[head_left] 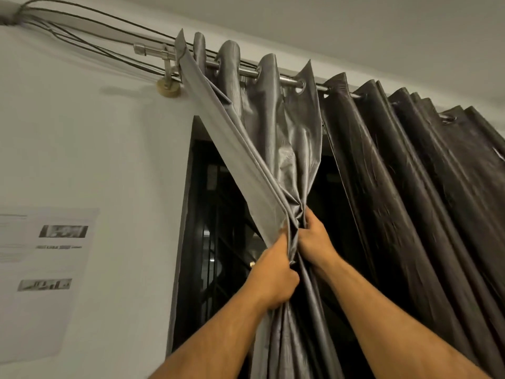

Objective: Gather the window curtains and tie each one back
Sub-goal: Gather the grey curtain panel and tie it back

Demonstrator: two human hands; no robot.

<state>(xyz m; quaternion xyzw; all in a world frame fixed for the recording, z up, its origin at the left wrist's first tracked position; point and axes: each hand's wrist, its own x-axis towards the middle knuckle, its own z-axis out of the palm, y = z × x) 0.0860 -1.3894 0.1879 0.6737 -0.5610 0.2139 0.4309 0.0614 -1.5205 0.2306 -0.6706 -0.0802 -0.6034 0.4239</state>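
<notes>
A shiny light grey curtain hangs by eyelets from a metal rod and is bunched into a narrow bundle in front of the dark window. My left hand grips the bundle from the left. Just above it, my right hand grips the same bundle from the right, where the folds pinch together. A darker grey curtain hangs in loose pleats to the right, untouched.
The rod's bracket sits on the white wall at upper left, with several cables running along it. A printed paper sheet is stuck to the wall at left. The window shows a dark metal grille.
</notes>
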